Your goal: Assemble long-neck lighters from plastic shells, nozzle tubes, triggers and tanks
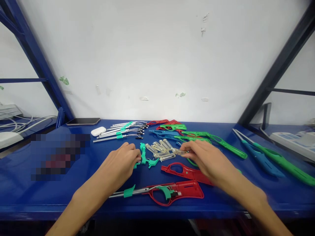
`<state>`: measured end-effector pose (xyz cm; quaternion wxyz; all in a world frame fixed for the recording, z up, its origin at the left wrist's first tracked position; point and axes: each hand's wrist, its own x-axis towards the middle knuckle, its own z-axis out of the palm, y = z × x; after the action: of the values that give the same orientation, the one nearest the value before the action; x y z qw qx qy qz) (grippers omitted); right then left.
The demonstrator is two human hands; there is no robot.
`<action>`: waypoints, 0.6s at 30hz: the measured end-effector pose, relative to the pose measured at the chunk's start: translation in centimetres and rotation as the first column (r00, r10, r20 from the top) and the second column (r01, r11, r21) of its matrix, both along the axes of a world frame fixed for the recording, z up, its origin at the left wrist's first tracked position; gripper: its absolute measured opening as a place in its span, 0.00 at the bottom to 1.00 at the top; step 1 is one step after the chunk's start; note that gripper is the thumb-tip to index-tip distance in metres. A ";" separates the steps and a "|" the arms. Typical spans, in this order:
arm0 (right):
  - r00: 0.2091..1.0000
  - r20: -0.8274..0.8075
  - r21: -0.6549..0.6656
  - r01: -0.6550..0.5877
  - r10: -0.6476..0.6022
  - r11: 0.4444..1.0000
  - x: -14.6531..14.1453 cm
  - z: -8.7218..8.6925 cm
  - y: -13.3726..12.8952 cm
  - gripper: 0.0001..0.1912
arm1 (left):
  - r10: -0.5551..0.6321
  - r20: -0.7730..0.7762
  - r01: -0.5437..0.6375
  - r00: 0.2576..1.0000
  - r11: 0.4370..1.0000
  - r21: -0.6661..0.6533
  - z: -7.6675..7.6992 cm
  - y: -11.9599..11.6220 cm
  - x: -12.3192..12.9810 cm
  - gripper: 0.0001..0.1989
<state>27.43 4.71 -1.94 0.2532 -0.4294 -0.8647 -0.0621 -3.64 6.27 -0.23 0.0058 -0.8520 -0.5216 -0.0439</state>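
While clear tube [179,152] is pinched by right hand [204,155] at right edge of tube pile [161,154], light grip near end is advised. Left hand [125,160] is curled beside green parts [143,153]; whether anything is held cannot be told.

Blue table [36,193] | red, green, blue casings [193,190] | clear tubes [167,157] | green pieces [143,154] | metal rods [105,140] | phone [83,121] | white case [98,131]
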 end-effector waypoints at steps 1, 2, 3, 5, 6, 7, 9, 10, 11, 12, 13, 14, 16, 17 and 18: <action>1.000 -0.031 0.017 0.006 -0.005 1.000 0.0 -0.3 -0.2 0.06 | 0.003 0.002 -0.003 1.000 1.000 0.006 0.0 -0.1 -0.1 0.14; 0.998 -0.061 0.034 0.012 -0.010 0.999 0.0 -0.6 -0.5 0.06 | 0.004 0.006 -0.005 1.000 1.000 0.010 0.0 -0.1 -0.1 0.14; 0.996 -0.089 0.050 0.020 -0.016 0.999 0.0 -0.9 -0.7 0.06 | 0.005 0.009 -0.005 1.000 1.000 0.011 -0.1 -0.2 -0.3 0.14; 0.991 -0.131 0.074 0.041 -0.031 0.996 0.0 -1.5 -1.0 0.06 | 0.004 0.016 -0.004 1.000 1.000 0.007 -0.1 -0.2 -0.6 0.13; 0.989 -0.145 0.080 0.050 -0.038 0.996 0.0 -1.7 -1.1 0.05 | 0.004 0.019 -0.004 1.000 1.000 0.004 -0.1 -0.2 -0.8 0.13; 0.987 -0.154 0.081 0.056 -0.043 0.995 0.0 -1.8 -1.2 0.05 | 0.003 0.024 -0.003 1.000 1.000 0.002 -0.1 -0.2 -1.0 0.14; 0.985 -0.166 0.079 0.057 -0.043 0.995 0.0 -2.0 -1.4 0.05 | 0.003 0.036 -0.003 0.999 1.000 0.005 -0.1 -0.1 -1.3 0.15; 0.985 -0.170 0.077 0.054 -0.040 0.996 0.0 -2.1 -1.4 0.05 | 0.002 0.040 -0.002 0.999 1.000 0.006 -0.1 -0.1 -1.3 0.14; 0.984 -0.174 0.076 0.052 -0.038 0.996 0.1 -2.1 -1.5 0.05 | -0.001 0.043 0.000 0.999 1.000 0.006 -0.1 -0.1 -1.3 0.14; 0.983 -0.179 0.077 0.051 -0.036 0.996 0.1 -2.1 -1.6 0.05 | -0.005 0.045 0.005 0.999 1.000 0.004 -0.1 -0.1 -1.3 0.13; 0.982 -0.184 0.078 0.052 -0.037 0.996 0.2 -2.2 -1.6 0.05 | -0.010 0.047 0.010 0.999 1.000 0.000 -0.1 -0.2 -1.2 0.13; 0.981 -0.189 0.080 0.054 -0.038 0.995 0.2 -2.2 -1.6 0.05 | -0.015 0.048 0.015 0.999 1.000 -0.005 -0.1 -0.2 -1.2 0.12; 0.980 -0.196 0.083 0.056 -0.039 0.995 0.2 -2.2 -1.7 0.05 | -0.019 0.049 0.020 0.999 1.000 -0.014 -0.2 -0.2 -1.0 0.10; 0.979 -0.199 0.085 0.056 -0.038 0.995 0.2 -2.3 -1.7 0.05 | -0.018 0.049 0.019 0.999 1.000 -0.018 -0.2 -0.2 -0.9 0.10; 0.979 -0.201 0.086 0.054 -0.036 0.995 0.2 -2.3 -1.7 0.05 | -0.017 0.049 0.018 0.999 1.000 -0.022 -0.2 -0.2 -0.9 0.09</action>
<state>27.65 2.99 -4.24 0.3562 -0.4411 -0.8213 -0.0637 -4.49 6.08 -0.44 -0.0167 -0.8553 -0.5146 -0.0588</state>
